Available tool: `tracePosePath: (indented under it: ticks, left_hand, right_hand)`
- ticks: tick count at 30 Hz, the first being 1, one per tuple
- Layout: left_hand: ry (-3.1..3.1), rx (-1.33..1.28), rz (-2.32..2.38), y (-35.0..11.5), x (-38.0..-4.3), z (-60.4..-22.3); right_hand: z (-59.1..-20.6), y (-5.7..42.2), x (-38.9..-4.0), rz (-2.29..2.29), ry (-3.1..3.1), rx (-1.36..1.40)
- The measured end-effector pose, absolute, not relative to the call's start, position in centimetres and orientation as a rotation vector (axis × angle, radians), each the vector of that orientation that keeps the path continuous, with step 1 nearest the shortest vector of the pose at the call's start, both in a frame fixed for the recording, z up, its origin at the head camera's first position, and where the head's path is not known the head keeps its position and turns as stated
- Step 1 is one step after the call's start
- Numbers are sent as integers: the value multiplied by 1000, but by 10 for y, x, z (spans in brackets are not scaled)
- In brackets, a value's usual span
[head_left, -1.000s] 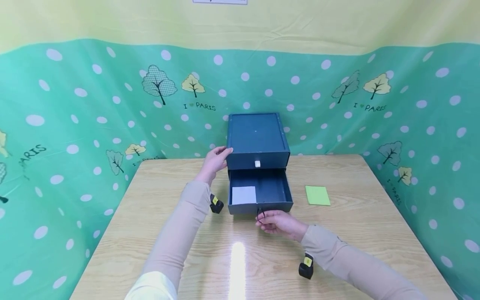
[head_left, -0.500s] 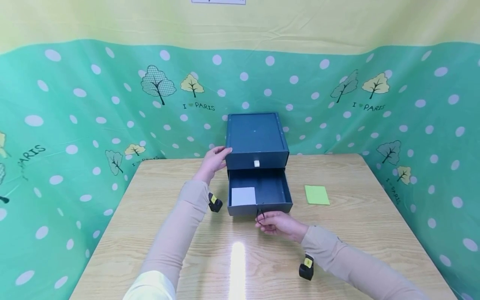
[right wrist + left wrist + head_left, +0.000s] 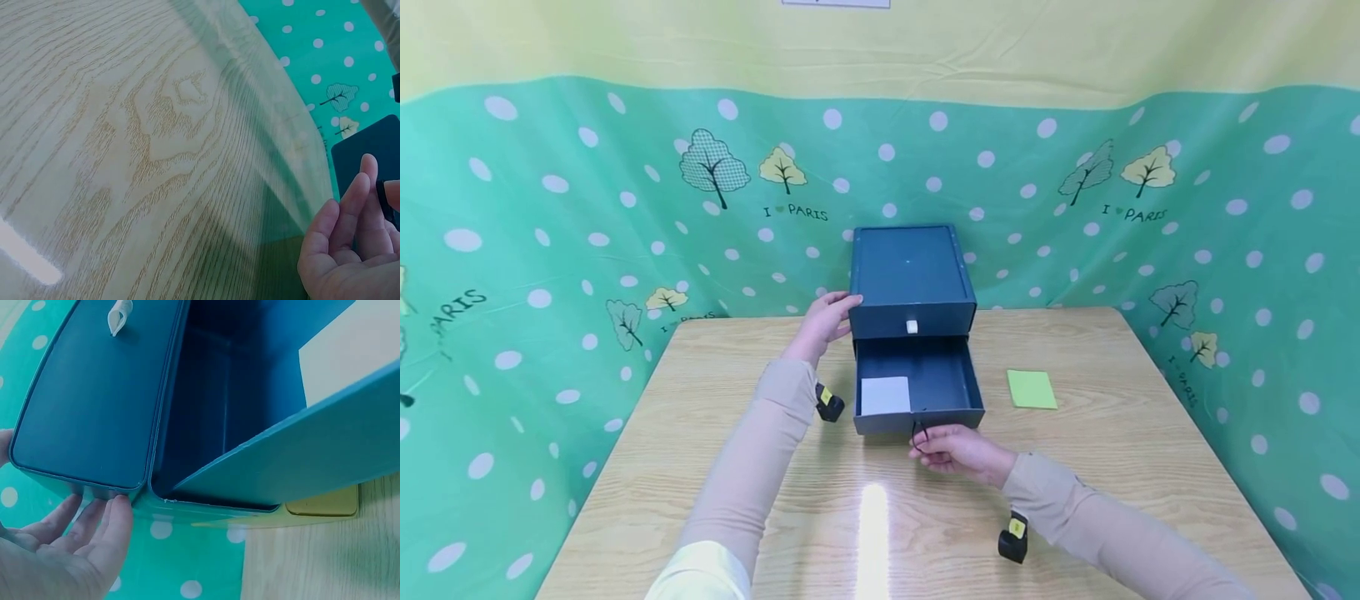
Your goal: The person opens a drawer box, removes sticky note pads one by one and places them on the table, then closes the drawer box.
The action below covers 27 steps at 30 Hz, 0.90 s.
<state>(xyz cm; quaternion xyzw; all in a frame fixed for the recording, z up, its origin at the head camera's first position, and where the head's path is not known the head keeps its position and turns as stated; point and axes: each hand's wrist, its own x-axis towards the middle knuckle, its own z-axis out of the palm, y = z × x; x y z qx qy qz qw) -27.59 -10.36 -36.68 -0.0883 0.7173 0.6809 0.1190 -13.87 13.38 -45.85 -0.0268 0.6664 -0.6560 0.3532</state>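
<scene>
A dark blue two-drawer storage box [image 3: 913, 265] stands on the table near the back cloth. Its upper drawer [image 3: 940, 320] is closed and has a white pull tab [image 3: 912, 327]. The lower drawer [image 3: 947, 418] is pulled out, with a white paper [image 3: 884, 396] lying in its left part. My right hand [image 3: 958, 447] pinches the black pull loop [image 3: 919, 433] at this drawer's front. At the box's upper left front corner, my left hand [image 3: 827, 321] rests with one digit over the top edge; in the left wrist view its extended fingers [image 3: 119, 519] press the side wall.
A light green square pad [image 3: 1032, 389], like sticky notes, lies on the wooden table [image 3: 1075, 467] right of the box. Black wrist devices [image 3: 1013, 540] hang by both sleeves. A green dotted cloth [image 3: 1015, 192] hangs behind and along both sides.
The lower drawer has slid slightly further out toward me, with the paper and my right hand moving along. My left hand stays at the box's corner.
</scene>
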Motion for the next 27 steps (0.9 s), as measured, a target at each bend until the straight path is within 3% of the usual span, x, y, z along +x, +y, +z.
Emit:
tracePosePath:
  ticks: [27]
  left_hand:
    - [2070,-201,2005,-108,-275,-370]
  right_hand:
    - [-458,131,-133,-1682,1704,-53]
